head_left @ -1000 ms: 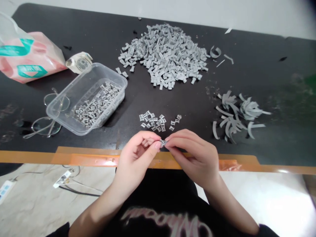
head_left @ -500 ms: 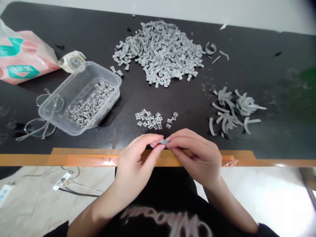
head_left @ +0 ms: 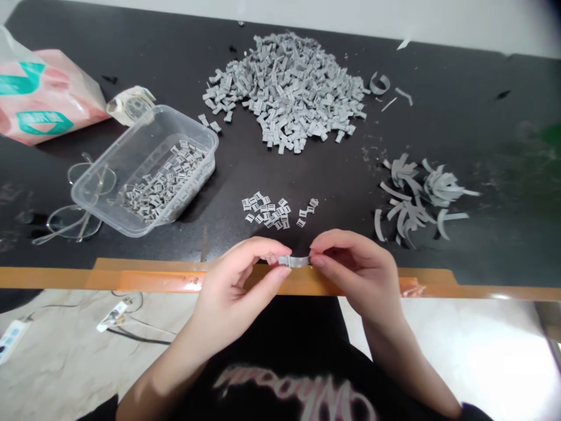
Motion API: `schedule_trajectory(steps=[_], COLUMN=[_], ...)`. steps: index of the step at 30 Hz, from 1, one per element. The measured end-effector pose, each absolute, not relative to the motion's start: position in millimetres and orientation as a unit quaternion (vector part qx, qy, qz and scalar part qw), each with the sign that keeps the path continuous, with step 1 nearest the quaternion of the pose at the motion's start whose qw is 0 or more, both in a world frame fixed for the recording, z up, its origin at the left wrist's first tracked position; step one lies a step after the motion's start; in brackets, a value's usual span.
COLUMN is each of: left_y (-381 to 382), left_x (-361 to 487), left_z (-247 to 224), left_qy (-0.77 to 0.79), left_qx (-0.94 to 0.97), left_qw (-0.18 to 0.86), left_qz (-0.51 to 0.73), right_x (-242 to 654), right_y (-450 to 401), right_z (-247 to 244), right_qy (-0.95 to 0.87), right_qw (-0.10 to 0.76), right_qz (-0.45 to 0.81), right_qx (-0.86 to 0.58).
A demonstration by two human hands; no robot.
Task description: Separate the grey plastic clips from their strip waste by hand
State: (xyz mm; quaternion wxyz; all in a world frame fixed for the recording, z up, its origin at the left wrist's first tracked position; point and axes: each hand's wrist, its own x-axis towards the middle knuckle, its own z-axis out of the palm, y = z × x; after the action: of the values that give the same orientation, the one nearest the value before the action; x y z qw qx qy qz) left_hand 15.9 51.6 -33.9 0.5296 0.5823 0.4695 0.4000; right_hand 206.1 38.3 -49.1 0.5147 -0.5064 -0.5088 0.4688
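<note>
At the table's front edge, my left hand (head_left: 241, 283) pinches a small grey buckle (head_left: 284, 261) between thumb and fingers. A short grey strap (head_left: 300, 261) runs through or from it to the right. My right hand (head_left: 362, 272) grips that strap's other end between thumb and forefinger. Just beyond my hands lie several loose buckles (head_left: 272, 211) in a small cluster. Curved grey strap pieces (head_left: 409, 216) are heaped to the right. Part of the held buckle is hidden by my left fingers.
A large pile of small grey strap pieces (head_left: 298, 90) lies at the back. On the left stand a clear plastic box (head_left: 94, 213) with many buckles, glasses (head_left: 65, 225), a tape roll (head_left: 131, 105) and a pink bag (head_left: 56, 93). Orange tape (head_left: 162, 280) covers the table edge.
My right hand has moved to the right, away from my left hand. More of the grey strap shows stretched between them.
</note>
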Motion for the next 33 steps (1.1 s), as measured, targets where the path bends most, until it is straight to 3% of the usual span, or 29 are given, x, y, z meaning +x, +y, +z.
schedule_trajectory(steps=[6,16,27,33], left_y=[52.8,65.4,64.2,57.4], left_x=[11.4,8.0,10.7,12.4], left_z=[-42.9,-41.0,-39.7,-35.9], left_qy=[0.444,0.37,0.367,0.384], left_qx=[0.643,0.825,0.572,0.501], left_qw=[0.507,0.32,0.626,0.671], left_qz=[0.364,0.281,0.382,0.391], right_x=[198.6,204.7,209.9,208.6], right_y=[43.8,44.9,44.2,48.4], right_z=[-45.4,-44.7,-50.2,-54.7], right_qy=[-0.494,-0.472,-0.482,-0.471], right_qw=[0.492,0.422,0.48,0.479], right_qz=[0.49,0.566,0.623,0.662], right_qx=[-0.523,-0.528,-0.387,-0.332])
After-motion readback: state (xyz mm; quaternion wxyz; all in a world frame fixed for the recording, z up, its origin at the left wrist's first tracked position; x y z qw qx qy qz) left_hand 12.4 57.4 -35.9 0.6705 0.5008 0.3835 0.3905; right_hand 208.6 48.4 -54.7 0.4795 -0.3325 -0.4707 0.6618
